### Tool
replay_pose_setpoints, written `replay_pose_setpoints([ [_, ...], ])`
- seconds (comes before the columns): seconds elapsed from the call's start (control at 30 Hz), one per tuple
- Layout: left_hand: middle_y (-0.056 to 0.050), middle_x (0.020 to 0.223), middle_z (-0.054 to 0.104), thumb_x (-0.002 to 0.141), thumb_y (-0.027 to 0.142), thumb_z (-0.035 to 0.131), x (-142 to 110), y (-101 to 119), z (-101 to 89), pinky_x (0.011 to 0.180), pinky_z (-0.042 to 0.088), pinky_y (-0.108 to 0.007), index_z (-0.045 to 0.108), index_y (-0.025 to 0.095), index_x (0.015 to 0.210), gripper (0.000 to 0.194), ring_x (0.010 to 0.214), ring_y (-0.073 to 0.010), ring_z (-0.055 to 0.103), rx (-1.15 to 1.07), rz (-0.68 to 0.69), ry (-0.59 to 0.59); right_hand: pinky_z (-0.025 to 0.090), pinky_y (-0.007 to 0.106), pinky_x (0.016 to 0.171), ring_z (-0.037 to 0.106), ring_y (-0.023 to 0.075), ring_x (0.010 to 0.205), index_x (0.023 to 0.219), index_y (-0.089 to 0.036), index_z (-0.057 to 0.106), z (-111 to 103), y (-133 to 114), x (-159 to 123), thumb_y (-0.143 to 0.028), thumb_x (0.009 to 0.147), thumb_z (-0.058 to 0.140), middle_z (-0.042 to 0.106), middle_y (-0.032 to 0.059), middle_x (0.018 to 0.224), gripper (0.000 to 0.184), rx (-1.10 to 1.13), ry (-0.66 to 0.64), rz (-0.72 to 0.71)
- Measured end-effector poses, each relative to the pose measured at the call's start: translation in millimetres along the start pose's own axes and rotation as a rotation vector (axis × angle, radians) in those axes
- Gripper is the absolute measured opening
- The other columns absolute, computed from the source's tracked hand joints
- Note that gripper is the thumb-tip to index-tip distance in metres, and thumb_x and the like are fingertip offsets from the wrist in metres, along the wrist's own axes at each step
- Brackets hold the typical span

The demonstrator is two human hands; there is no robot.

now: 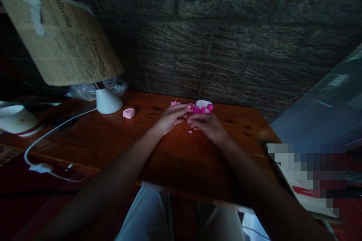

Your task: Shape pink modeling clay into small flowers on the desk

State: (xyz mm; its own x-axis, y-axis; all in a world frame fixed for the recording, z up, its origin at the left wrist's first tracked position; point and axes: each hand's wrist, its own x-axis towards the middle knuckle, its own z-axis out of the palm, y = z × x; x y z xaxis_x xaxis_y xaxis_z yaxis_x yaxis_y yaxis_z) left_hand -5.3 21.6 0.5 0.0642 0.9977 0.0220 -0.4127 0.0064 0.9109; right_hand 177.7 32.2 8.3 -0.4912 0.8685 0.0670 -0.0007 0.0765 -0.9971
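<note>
My left hand (173, 116) and my right hand (208, 126) meet over the middle of the wooden table, fingertips close together. Both are closed in a pinch; whatever sits between the fingers is too small to make out. Just behind them lie bright pink pieces (210, 108), which look like modelling clay, in front of a white lump (203, 103). Lighter pink pieces (174, 103) show beyond my left hand. A tiny pink scrap (190, 131) rests on the tabletop below the fingers. Off to the left is a pale pink lump (129, 113), apart from both hands.
A lamp with a newsprint shade (70, 41) and white base (109, 101) stands at the back left, its white cable (42, 139) hanging over the edge. A white cup (18, 120) is at far left. A stone-patterned wall (192, 37) borders the table (169, 158).
</note>
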Motion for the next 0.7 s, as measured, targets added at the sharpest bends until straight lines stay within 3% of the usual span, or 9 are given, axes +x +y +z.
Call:
replay_pose_setpoints([
  [0.7,-0.003,0.084,0.072,0.075,0.026,0.091,1.0,-1.8,-1.4,0.066,0.049,-0.02,0.084,0.018,0.094,0.022,0.072,-0.0079,0.061,0.009,0.02,-0.044,0.057,0.031,0.068,0.066,0.0152,0.068,0.084,-0.023,0.083,-1.3,7.3,2.1,-0.045,0.068,0.086,0.078,0.0018,0.08,0.027,-0.08,-0.036,-0.033],
])
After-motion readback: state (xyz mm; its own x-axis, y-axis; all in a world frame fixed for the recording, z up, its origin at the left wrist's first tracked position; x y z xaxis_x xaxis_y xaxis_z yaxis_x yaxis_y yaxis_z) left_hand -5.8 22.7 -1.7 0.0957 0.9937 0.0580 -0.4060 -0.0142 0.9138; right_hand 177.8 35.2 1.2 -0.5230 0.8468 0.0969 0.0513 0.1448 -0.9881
